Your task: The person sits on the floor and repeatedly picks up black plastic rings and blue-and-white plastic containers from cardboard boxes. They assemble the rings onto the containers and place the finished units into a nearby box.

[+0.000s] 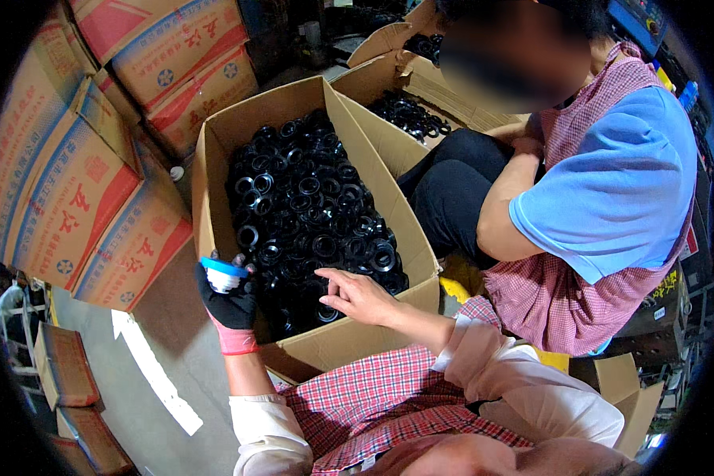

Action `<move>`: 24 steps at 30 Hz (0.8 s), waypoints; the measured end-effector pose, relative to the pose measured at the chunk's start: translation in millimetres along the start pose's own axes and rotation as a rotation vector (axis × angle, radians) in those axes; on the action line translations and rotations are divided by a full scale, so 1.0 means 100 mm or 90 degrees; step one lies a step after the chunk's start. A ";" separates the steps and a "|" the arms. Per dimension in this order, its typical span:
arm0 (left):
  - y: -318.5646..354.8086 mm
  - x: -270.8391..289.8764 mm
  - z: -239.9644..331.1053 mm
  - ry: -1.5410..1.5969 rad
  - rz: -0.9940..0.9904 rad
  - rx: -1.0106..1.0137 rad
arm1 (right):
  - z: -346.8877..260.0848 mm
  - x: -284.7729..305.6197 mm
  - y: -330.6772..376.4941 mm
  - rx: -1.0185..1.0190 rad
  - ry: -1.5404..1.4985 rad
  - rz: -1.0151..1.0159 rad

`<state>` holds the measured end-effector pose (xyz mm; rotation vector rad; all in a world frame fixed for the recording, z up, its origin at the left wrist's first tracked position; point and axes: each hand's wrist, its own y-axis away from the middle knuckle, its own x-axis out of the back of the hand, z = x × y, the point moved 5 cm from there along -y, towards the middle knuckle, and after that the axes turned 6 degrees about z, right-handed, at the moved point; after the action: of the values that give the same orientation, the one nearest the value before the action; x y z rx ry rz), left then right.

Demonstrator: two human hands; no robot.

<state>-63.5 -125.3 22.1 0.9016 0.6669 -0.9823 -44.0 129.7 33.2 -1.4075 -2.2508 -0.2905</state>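
My left hand [228, 305], in a black glove with a pink cuff, is closed around a small round plastic piece [224, 274], white below with a blue rim on top. It is at the near left edge of a big open cardboard box [317, 355]. Black rings [305, 198], heaped in a pile, fill much of this box. Bare and above the near part of the heap, my right hand [357, 297] has its index finger stretched out and its thumb apart. Nothing shows between its fingers; whether a fingertip touches a ring I cannot tell.
A co-worker [603, 190] in a blue shirt and checked apron sits close at the right, arms folded in. Another open carton [373, 131] of black rings stands behind my box. Stacked printed cartons [79, 190] rise at the left. A white arrow [155, 373] marks the floor.
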 end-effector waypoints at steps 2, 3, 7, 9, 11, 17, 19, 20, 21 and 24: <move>-0.01 0.00 0.00 0.013 0.036 -0.028 | 0.01 -0.01 0.01 -0.002 0.005 -0.002; 0.02 -0.03 0.03 0.016 0.042 -0.034 | -0.01 -0.01 0.01 0.016 0.012 0.005; 0.03 -0.01 0.05 0.003 -0.055 0.012 | 0.08 -0.05 0.01 0.046 0.042 0.026; 0.05 -0.06 0.06 0.000 -0.098 0.019 | 0.10 -0.09 0.00 0.054 0.049 0.029; 0.03 -0.03 0.07 0.002 -0.053 -0.035 | 0.09 -0.09 0.00 0.060 0.056 0.027; -0.02 0.04 0.05 0.022 -0.031 -0.013 | 0.09 -0.07 0.02 0.043 0.070 0.007; -0.03 0.06 0.09 0.016 -0.036 -0.026 | 0.08 -0.07 0.02 0.031 0.073 -0.008; -0.04 0.06 0.12 0.013 -0.026 -0.047 | 0.09 -0.09 0.02 0.028 0.076 -0.013; -0.03 0.06 0.16 0.009 -0.017 -0.068 | 0.09 -0.09 0.02 0.024 0.078 -0.018; 0.00 0.03 0.31 0.020 -0.136 -0.007 | 0.08 -0.09 0.05 0.024 0.073 -0.014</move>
<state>-60.1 -154.0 34.2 0.8495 0.8071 -1.1548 -38.5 128.5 21.7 -1.3132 -2.1685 -0.3256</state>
